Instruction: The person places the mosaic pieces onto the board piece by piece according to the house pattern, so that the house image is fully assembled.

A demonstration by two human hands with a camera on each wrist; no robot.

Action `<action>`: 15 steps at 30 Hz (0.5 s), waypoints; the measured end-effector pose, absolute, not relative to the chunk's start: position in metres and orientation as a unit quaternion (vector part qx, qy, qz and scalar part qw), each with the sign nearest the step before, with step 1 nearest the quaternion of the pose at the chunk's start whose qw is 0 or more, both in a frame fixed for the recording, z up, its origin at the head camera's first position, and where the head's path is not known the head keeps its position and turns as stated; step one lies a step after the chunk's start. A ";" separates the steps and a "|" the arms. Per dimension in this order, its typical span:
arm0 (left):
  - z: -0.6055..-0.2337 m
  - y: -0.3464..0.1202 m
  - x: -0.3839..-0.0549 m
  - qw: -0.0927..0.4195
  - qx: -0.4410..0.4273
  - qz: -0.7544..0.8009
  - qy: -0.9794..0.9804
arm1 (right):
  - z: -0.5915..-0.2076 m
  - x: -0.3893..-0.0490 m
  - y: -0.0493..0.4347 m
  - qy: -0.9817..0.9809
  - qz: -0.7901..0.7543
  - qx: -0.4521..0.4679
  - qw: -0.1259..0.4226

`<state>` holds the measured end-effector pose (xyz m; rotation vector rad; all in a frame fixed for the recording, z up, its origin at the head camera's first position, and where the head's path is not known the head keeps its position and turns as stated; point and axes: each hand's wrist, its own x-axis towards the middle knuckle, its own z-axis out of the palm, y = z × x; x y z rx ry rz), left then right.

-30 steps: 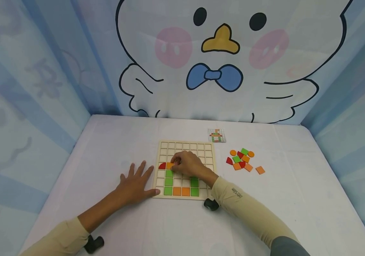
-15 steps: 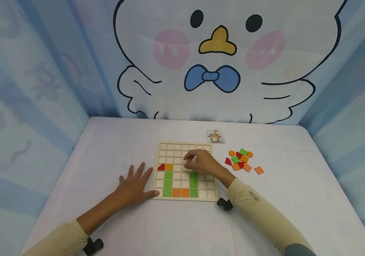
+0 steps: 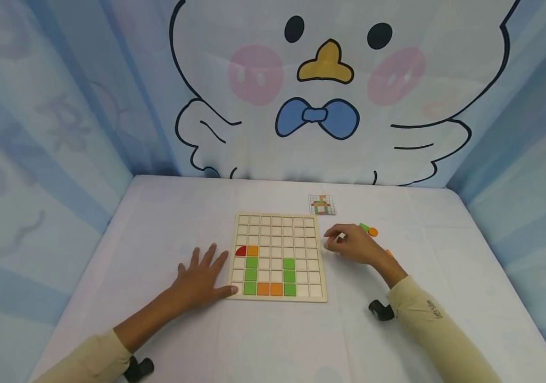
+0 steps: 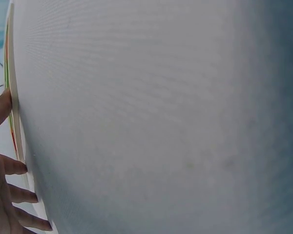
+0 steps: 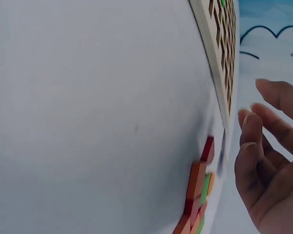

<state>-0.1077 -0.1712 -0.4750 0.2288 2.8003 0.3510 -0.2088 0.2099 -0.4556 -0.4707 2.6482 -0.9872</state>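
A wooden grid board (image 3: 302, 276) lies flat on the table. In its cells sit a red quarter-round piece (image 3: 241, 250), an orange square (image 3: 252, 250), two columns of green squares (image 3: 289, 263) and two orange squares (image 3: 263, 289) along the bottom row. My left hand (image 3: 201, 279) has its fingers spread, the thumb touching the board's lower left corner. Right of the board, my right hand (image 3: 356, 244) hovers over the loose pieces and hides most of them. Its fingers are loosely bent with nothing between them, as the right wrist view shows the hand (image 5: 278, 151).
A small pattern card (image 3: 322, 205) lies behind the board. Loose pieces show past the right hand, among them an orange disc (image 3: 373, 232); the right wrist view shows a red piece (image 5: 208, 149) near the board. A printed curtain (image 3: 263, 149) stands behind the table.
My right hand has moved right, from above the board's orange square to over the loose pieces. The orange square beside the red piece is uncovered. My left hand has stayed put.
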 end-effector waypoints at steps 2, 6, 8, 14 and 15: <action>-0.476 -0.171 -0.108 0.154 0.079 0.121 0.977 | -0.455 -0.209 0.227 0.915 -0.341 -0.162 0.143; -0.477 -0.172 -0.109 0.152 0.081 0.118 0.978 | -0.455 -0.208 0.258 0.918 -0.333 -0.149 0.153; -0.477 -0.172 -0.109 0.153 0.082 0.118 0.978 | -0.454 -0.207 0.270 0.920 -0.329 -0.137 0.163; -0.476 -0.172 -0.108 0.151 0.084 0.122 0.977 | -0.452 -0.204 0.300 0.926 -0.316 -0.106 0.176; -0.477 -0.172 -0.108 0.151 0.084 0.122 0.977 | -0.453 -0.203 0.304 0.928 -0.313 -0.101 0.175</action>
